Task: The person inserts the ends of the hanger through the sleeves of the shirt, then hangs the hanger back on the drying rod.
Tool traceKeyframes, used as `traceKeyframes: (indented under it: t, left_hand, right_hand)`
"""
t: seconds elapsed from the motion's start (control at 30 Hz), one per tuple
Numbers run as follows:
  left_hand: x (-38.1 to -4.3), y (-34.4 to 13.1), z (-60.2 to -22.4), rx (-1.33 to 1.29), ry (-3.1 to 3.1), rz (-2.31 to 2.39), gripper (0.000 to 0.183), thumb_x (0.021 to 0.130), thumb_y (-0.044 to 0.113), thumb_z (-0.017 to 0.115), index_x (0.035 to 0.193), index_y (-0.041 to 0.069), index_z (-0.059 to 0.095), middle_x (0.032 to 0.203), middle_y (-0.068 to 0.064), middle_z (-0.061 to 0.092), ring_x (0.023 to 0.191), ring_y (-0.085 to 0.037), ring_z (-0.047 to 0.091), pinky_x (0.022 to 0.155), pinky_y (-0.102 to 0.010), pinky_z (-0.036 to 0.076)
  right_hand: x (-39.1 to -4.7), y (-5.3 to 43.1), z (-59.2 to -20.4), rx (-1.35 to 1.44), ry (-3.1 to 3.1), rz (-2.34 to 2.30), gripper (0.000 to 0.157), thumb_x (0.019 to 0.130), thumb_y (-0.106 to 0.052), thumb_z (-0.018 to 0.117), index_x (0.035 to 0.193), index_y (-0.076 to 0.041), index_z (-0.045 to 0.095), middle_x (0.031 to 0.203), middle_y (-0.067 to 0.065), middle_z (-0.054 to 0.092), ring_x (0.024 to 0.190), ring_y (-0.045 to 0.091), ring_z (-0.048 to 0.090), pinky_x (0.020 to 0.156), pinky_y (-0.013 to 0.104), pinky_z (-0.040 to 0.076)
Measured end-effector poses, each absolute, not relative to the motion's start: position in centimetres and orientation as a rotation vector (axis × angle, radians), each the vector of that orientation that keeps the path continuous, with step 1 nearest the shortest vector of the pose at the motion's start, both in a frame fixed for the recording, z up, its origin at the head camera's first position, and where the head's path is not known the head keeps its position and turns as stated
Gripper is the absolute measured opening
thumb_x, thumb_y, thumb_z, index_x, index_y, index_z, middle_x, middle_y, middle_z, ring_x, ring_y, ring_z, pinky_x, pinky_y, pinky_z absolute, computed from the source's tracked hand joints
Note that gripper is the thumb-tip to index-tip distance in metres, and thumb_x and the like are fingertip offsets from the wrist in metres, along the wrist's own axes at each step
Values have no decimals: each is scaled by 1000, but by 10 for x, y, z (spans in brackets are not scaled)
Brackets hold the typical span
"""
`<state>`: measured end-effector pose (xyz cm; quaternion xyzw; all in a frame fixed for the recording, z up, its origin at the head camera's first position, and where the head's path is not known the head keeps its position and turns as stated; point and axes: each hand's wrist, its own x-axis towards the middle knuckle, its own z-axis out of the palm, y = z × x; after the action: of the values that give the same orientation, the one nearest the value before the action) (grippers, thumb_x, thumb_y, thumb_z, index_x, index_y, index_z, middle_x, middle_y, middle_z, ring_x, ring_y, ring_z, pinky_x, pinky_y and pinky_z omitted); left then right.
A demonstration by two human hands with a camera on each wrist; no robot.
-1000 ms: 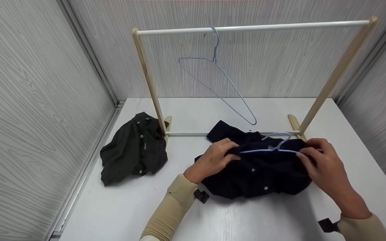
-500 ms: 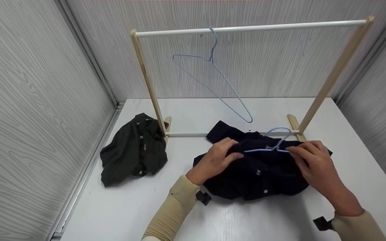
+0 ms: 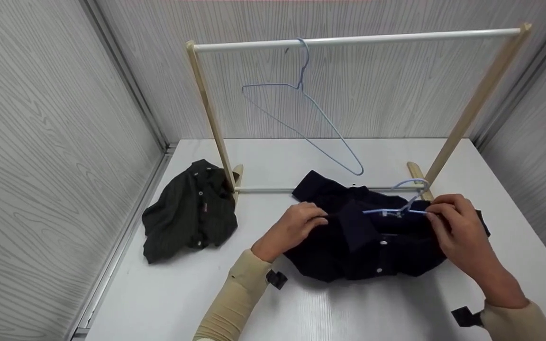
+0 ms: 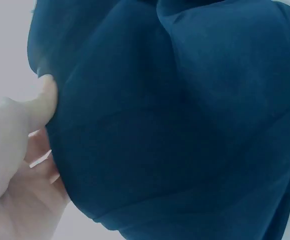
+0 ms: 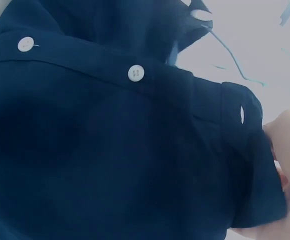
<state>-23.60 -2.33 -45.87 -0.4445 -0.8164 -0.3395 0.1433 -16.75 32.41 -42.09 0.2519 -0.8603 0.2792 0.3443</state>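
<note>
A dark navy buttoned shirt (image 3: pixel 349 260) lies bunched on the table, with a light blue wire hanger (image 3: pixel 382 210) partly inside its neck. The hanger's hook stands up above the cloth; its left arm end is hidden under a collar flap. My left hand (image 3: pixel 289 227) pinches the shirt's left shoulder edge, thumb on top of the fabric in the left wrist view. With my right hand (image 3: pixel 462 232) I pinch the hanger's right arm together with the cloth by the collar. In the right wrist view, white buttons (image 5: pixel 136 73) run along the shirt's front edge.
A rack with a white rail (image 3: pixel 377 40) and wooden posts (image 3: pixel 479 104) stands behind the shirt. From the rail hangs another blue wire hanger (image 3: pixel 323 113). A dark green shirt (image 3: pixel 187 218) lies crumpled at the left rack foot. Panelled walls (image 3: pixel 40 142) enclose the table.
My right hand shifted left along the hanger, then moved back right with it, so the hook sits farther right. My left hand moved slightly left, and a collar flap now shows folded over the front.
</note>
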Motion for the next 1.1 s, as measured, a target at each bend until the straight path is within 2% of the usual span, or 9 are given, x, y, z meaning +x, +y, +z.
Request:
traceKeyframes:
  t: [0.1, 0.23, 0.4, 0.53, 0.67, 0.8, 0.9, 0.97, 1.1]
  left_hand:
    - [-237, -27, -461, -1207, -2341, -965, 17, 97, 19, 62, 102, 7, 73, 95, -4, 71, 88, -16, 65, 81, -26, 52]
    - [-238, -29, -464, -1130, -2309, -1015, 15, 96, 17, 63, 100, 7, 73, 92, -5, 71, 86, -16, 65, 80, -26, 53]
    - [-238, -28, -464, -1021, -2244, -1250, 15, 95, 15, 64, 98, 4, 74, 90, -8, 71, 82, -15, 66, 76, -25, 53]
    - [-239, -28, -466, -938, -2222, -1361, 16, 96, 16, 63, 98, 4, 74, 91, -8, 73, 81, -15, 66, 76, -26, 54]
    - [-240, -30, -467, -873, -2218, -1429, 16, 96, 17, 63, 98, 5, 74, 93, -6, 74, 82, -15, 67, 77, -27, 54]
    - [-240, -32, -467, -816, -2221, -1481, 13, 95, 15, 64, 97, 6, 74, 94, -6, 74, 87, -14, 69, 79, -27, 55]
    - [-240, -31, -466, -805, -2214, -1516, 13, 96, 14, 64, 98, 7, 74, 96, -5, 75, 89, -14, 69, 80, -28, 55]
    - [-240, -29, -465, -809, -2215, -1531, 15, 96, 16, 63, 99, 7, 74, 96, -5, 74, 90, -13, 68, 81, -27, 55]
    - [-240, -26, -463, -814, -2221, -1547, 17, 97, 20, 63, 101, 9, 74, 97, -4, 74, 90, -14, 68, 82, -27, 54]
  right_hand:
    - [-167, 326, -421, 645, -2254, 745, 5, 89, 7, 66, 92, 4, 68, 108, 21, 59, 99, 29, 53, 96, 12, 32]
    - [-165, 327, -420, 641, -2263, 783, 3, 91, 5, 65, 92, 3, 67, 110, 19, 58, 103, 23, 53, 99, 7, 31]
    - [-163, 327, -420, 634, -2330, 859, 17, 89, 10, 63, 102, -1, 67, 117, 17, 58, 111, 8, 51, 100, 6, 31]
    - [-159, 333, -420, 540, -2432, 924, 26, 99, 1, 53, 123, 0, 62, 123, 15, 58, 118, -7, 44, 101, 4, 27]
    - [-153, 345, -424, 472, -2478, 894, 26, 103, -6, 48, 125, 0, 61, 117, 14, 63, 115, -19, 40, 96, 0, 27]
    - [-146, 358, -427, 512, -2441, 853, 19, 97, 3, 57, 111, -1, 68, 98, 5, 65, 94, -13, 49, 83, 5, 35]
    - [-143, 366, -427, 566, -2413, 848, 26, 87, 17, 61, 104, -1, 70, 88, -3, 59, 77, -3, 47, 71, 10, 36]
    - [-141, 371, -427, 577, -2408, 835, 32, 82, 23, 62, 102, -1, 71, 86, -6, 56, 72, -1, 44, 66, 11, 35]
    - [-138, 375, -426, 526, -2415, 783, 32, 80, 23, 64, 99, -1, 71, 84, -2, 56, 72, -5, 44, 66, 9, 35]
